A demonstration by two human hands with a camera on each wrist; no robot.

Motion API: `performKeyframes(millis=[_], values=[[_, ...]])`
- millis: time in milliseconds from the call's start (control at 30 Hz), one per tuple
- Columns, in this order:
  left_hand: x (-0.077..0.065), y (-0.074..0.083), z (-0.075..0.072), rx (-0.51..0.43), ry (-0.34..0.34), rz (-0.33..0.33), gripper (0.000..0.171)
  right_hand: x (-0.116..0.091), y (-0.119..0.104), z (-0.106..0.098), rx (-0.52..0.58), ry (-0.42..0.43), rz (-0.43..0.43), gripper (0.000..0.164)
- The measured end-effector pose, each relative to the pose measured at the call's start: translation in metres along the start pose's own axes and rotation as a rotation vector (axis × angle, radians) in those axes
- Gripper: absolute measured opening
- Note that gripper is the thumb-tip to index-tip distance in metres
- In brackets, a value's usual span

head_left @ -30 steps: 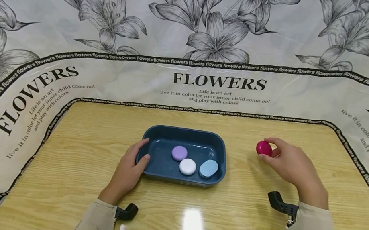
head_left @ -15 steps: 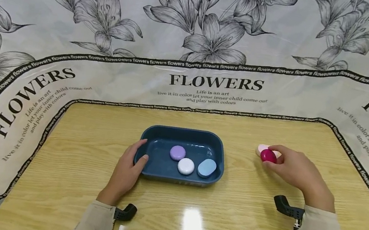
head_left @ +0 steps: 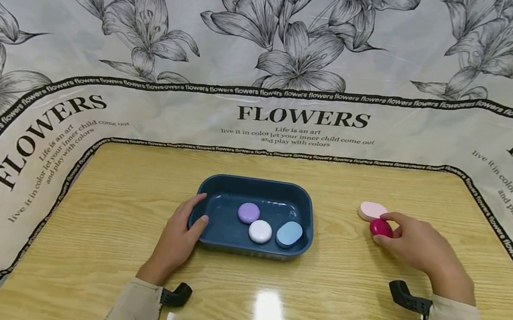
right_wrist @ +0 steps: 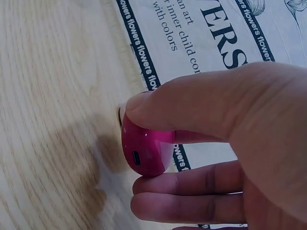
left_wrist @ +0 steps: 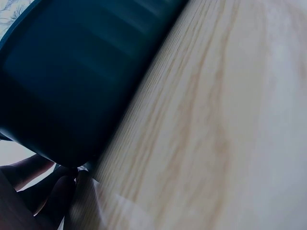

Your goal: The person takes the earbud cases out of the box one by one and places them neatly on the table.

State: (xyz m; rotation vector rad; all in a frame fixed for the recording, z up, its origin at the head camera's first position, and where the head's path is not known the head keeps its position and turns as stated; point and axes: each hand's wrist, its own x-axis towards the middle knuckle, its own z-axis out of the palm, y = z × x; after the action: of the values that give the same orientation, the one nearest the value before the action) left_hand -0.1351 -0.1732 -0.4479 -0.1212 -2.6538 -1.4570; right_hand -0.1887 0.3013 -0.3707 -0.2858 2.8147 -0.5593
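In the head view my left hand (head_left: 176,234) grips the left end of a dark blue plastic bin (head_left: 211,230), thumb and fingertips at its rim. The left wrist view has dark fingers (left_wrist: 55,194) beneath the bin's corner (left_wrist: 72,96). Off to the right, my right hand (head_left: 420,247) pinches a glossy magenta round case (head_left: 380,228). A small slot-shaped port marks the case (right_wrist: 146,151) in the right wrist view, where the thumb presses on its top. Just behind it in the head view lies a pale pink oval case (head_left: 372,211) on the table.
Inside the bin lie a purple round piece (head_left: 248,213), a white round piece (head_left: 260,232) and a light blue oval piece (head_left: 289,234). A flower-printed cloth (head_left: 159,104) hangs around the back and sides of the wooden table (head_left: 141,180).
My right hand has moved right and towards me with the magenta case, bringing the pale pink oval case into view on the table. My left hand has stayed at the bin.
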Motion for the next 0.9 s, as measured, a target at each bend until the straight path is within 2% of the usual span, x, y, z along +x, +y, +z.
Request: performKeyframes(millis=[900], values=[[-0.004, -0.009, 0.004, 0.004, 0.017, 0.039, 0.049, -0.008, 0.009, 0.016, -0.026, -0.016, -0.012, 0.052]])
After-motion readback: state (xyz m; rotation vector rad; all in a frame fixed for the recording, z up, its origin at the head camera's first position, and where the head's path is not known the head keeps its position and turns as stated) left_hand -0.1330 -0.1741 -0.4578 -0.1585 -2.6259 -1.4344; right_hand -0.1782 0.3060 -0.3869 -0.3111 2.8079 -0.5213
